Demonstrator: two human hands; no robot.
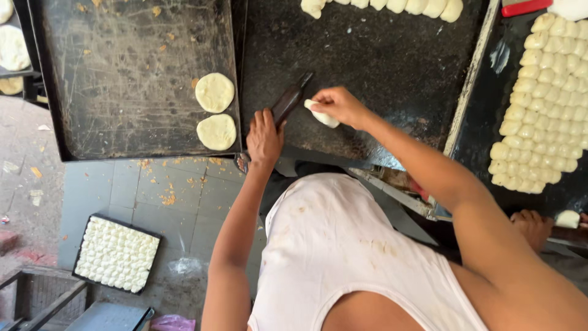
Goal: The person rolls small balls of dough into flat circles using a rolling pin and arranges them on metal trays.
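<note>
Dough piece (323,116), white and soft, lies on the dark work surface (380,67), pinched in the right hand (340,105). On the left, two flat dough rounds (215,92) rest on a black tray (122,73). Beside them, the left hand (264,136) presses palm-down on a dark rolling pin (291,98), fingers spread.
</note>
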